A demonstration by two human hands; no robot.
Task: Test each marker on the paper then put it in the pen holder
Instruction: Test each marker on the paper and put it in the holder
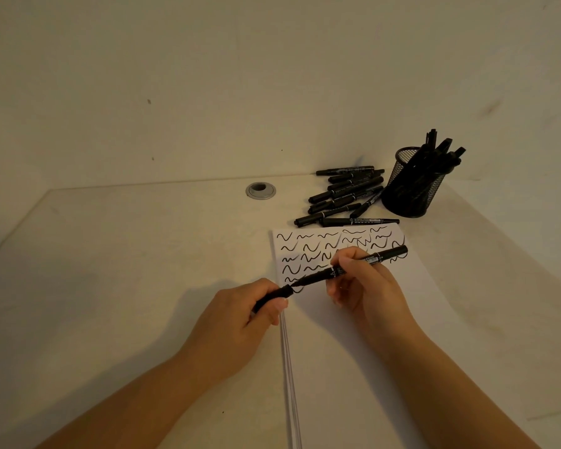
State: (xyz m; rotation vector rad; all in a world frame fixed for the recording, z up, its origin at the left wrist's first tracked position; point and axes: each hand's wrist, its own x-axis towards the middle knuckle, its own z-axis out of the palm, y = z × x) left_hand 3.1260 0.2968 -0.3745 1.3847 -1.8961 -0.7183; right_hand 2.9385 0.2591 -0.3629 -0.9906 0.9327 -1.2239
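My right hand (366,283) grips a black marker (353,265) that lies slanted over the white paper (353,351), tip pointing left and down. My left hand (240,315) holds the marker's black cap (272,296) right at that tip, at the paper's left edge. Whether cap and tip touch is unclear. Several black squiggles (308,251) cover the top of the sheet. A pile of black markers (347,196) lies beyond the paper. To its right stands a black mesh pen holder (412,192) with several markers (438,153) sticking out.
A cream table (127,270) meets a pale wall at the back. A grey cable grommet (260,190) sits in the table left of the marker pile. The paper is a thin stack whose edges show by my left wrist.
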